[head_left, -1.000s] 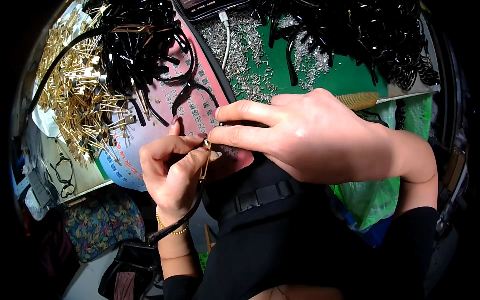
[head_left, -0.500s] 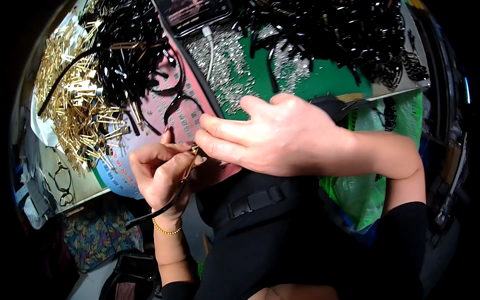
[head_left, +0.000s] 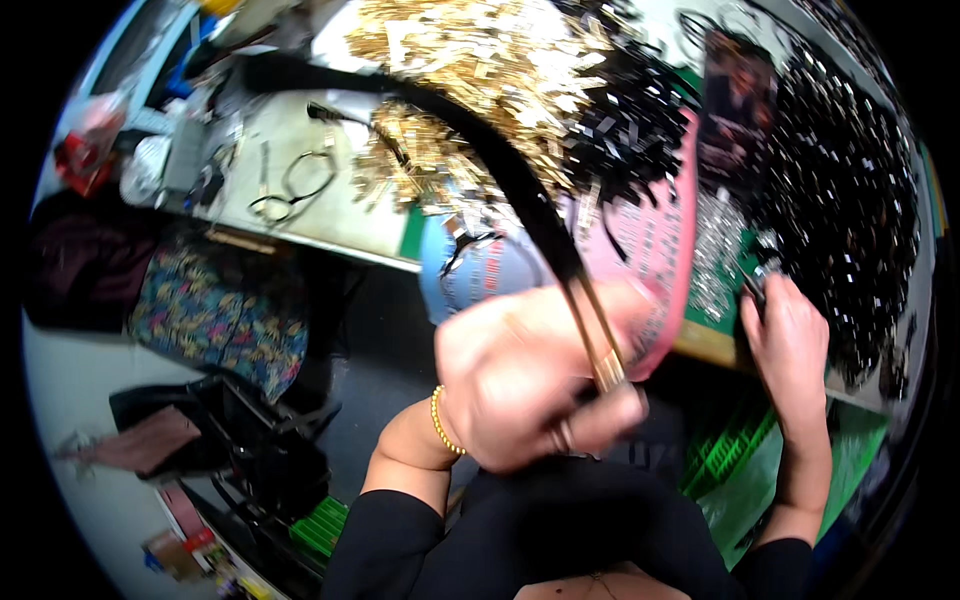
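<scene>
Headband (head_left: pixel 500 170), black, long and narrow, arched up and away from the left hand (head_left: pixel 520 390) over the near edge of the desk (head_left: pixel 330 225); its lower end carries a gold metal tip (head_left: pixel 605 365). Left hand closed around that tipped end, fingers curled shut on it; motion blur hides the exact finger placement. Right hand (head_left: pixel 790 345) well apart to the right, resting at the desk edge on a small dark object, too blurred to tell whether gripped or merely touched.

Handling, by judgement: light, springy band that flexes rather than folds, smooth and apt to slip; best held near the metal tip, where it is stiffest.

Surroundings: heap of gold clips (head_left: pixel 470 60) at the desk's far side; mass of black bands (head_left: pixel 850 190) to the right; pink tray (head_left: pixel 650 240) beneath the band; patch of small silver parts (head_left: pixel 715 255) beside it; black-framed spectacles (head_left: pixel 295 185) to the left.
</scene>
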